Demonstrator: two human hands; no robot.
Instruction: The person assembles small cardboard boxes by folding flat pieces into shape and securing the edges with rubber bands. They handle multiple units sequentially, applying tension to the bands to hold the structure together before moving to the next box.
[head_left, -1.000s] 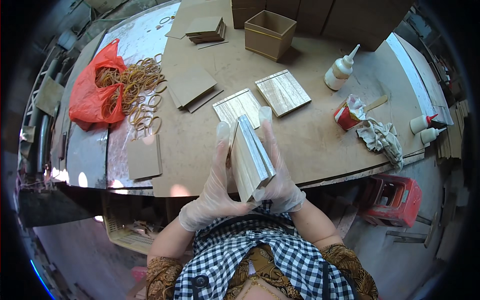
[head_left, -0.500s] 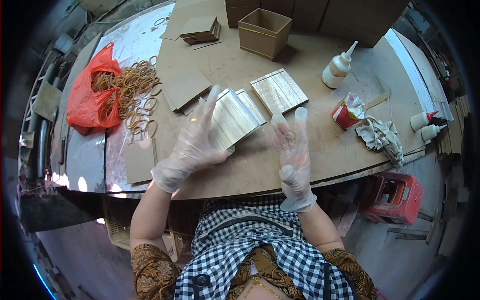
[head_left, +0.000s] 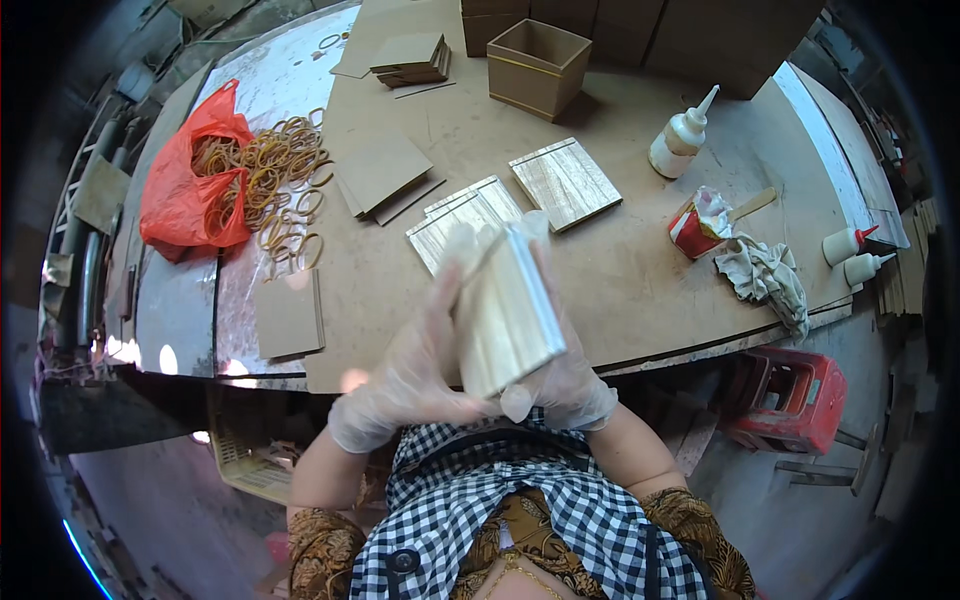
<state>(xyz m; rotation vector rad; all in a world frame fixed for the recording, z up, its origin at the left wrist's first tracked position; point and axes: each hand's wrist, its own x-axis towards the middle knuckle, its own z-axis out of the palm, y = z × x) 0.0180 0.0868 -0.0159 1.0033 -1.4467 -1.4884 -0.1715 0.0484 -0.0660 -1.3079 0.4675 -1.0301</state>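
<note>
Between my two gloved hands is a light wood-grain panel [head_left: 507,325], lifted above the table's near edge and tilted, its pale side edge turned to the right. My left hand [head_left: 410,365] grips its left side, the thumb along the bottom. My right hand [head_left: 572,370] holds the right side, with the thumb near the lower corner. Motion blurs the fingertips, and the panel hides part of the right fingers. Just beyond my hands lie overlapping wood-grain panels [head_left: 455,215]. Another wood-grain panel [head_left: 566,184] lies farther right.
Brown boards [head_left: 383,170] and a square brown box [head_left: 538,75] stand beyond. At left, a red plastic bag [head_left: 190,190] spills rubber bands [head_left: 285,160]. At right are a glue bottle [head_left: 677,145], a red tub [head_left: 692,232], a rag [head_left: 765,280] and small white bottles [head_left: 845,245].
My left hand has lifted a panel off the overlapping ones and brought it toward me. My right hand has moved left from open and holds its other side.
</note>
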